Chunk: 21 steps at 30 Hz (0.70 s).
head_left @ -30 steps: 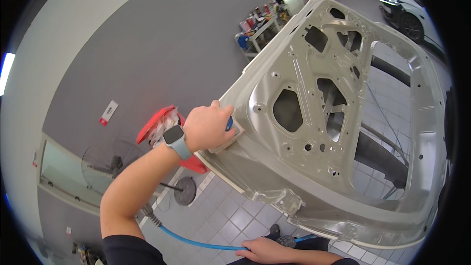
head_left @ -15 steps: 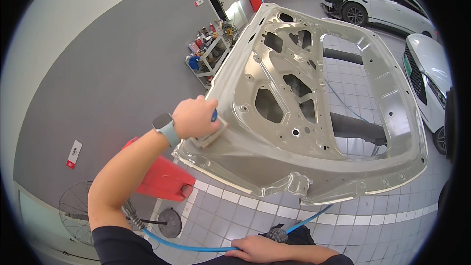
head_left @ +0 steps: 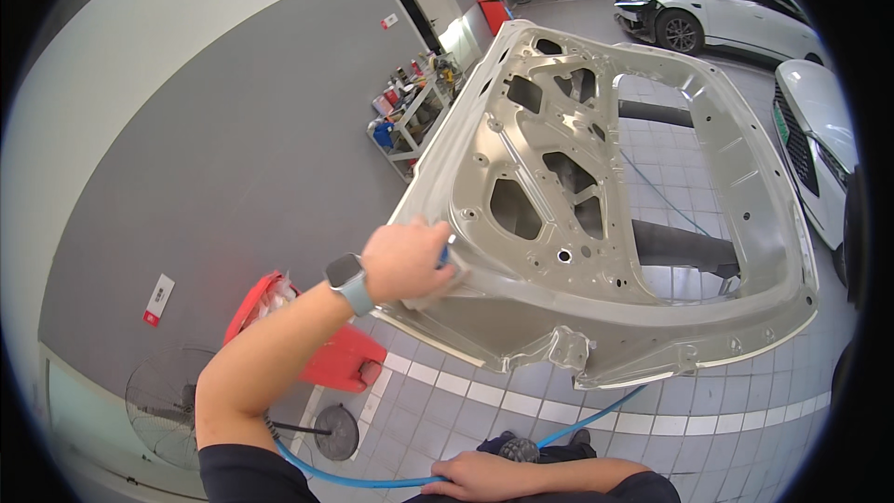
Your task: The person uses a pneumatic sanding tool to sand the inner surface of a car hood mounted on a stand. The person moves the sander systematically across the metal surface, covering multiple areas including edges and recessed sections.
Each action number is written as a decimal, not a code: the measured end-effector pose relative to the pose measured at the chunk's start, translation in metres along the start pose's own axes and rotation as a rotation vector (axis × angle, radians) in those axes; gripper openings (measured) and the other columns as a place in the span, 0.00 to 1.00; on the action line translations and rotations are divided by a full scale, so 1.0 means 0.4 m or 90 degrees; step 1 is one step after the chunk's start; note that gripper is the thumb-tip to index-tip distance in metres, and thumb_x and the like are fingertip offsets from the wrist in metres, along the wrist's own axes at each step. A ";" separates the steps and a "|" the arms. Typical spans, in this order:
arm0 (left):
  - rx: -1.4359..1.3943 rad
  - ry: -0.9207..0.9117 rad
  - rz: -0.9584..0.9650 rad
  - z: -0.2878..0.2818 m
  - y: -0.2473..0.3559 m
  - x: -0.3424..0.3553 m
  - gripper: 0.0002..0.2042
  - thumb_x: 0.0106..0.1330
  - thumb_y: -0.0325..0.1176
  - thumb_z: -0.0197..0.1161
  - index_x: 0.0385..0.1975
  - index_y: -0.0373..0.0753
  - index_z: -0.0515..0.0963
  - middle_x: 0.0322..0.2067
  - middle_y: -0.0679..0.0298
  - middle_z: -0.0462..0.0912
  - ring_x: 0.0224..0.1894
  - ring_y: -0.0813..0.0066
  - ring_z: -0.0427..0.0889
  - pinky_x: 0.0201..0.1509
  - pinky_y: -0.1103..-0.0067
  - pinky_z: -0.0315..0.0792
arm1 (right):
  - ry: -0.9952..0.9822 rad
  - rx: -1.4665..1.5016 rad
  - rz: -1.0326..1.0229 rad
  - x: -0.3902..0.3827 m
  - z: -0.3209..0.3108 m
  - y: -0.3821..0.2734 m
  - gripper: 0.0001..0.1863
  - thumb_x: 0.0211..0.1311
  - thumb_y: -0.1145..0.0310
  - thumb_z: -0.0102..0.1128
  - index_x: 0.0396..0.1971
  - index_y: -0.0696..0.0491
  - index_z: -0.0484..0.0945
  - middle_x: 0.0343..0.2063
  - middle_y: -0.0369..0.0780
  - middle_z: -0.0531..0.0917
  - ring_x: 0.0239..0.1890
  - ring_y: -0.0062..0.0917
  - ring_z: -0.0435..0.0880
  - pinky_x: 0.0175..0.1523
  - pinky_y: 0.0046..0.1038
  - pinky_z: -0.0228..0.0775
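Car panel (head_left: 548, 242), glossy, tiled floor (head_left: 410, 440), gray wall (head_left: 214, 168)

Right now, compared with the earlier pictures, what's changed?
The left hand, gripping the sander, has slid rightward along the tailgate shell. The view shifted, bringing a second white car in. Nothing was visibly grasped or released; the right hand stays on the blue hose.

Left hand (head_left: 405, 261), watch (head_left: 345, 270) on wrist, fingers curled over blurred tool (head_left: 444, 255) with blue part, on beige car panel (head_left: 521, 275) near its lower left corner. Right hand (head_left: 480, 477) grips blue hose (head_left: 372, 482) below panel's lower edge. On tiled floor (head_left: 400, 424): red bin (head_left: 354, 354), fan (head_left: 172, 405), loaded cart (head_left: 414, 121) beside panel's left edge, white car (head_left: 726, 14) beyond panel's far edge.
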<state>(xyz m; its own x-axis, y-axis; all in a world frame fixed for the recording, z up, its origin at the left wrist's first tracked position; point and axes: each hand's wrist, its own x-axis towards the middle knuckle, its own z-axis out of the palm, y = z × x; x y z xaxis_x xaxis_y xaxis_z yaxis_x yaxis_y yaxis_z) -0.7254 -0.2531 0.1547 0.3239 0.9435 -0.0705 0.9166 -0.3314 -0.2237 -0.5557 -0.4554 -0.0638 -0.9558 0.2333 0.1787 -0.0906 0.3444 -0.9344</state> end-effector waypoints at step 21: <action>0.144 0.222 0.677 0.032 -0.469 0.283 0.20 0.62 0.46 0.72 0.46 0.43 0.74 0.40 0.55 0.75 0.31 0.57 0.85 0.31 0.65 0.79 | 0.483 -0.128 0.115 0.867 -0.086 0.095 0.22 0.79 0.51 0.54 0.37 0.58 0.75 0.28 0.55 0.84 0.34 0.57 0.84 0.40 0.51 0.77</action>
<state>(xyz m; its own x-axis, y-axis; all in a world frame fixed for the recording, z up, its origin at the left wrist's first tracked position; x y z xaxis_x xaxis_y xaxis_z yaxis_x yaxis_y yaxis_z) -0.8637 -0.0839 0.1764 0.9908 0.1199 -0.0626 0.0869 -0.9190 -0.3846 -0.8812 -0.3302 -0.0268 -0.4940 0.8301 0.2586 0.1677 0.3828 -0.9085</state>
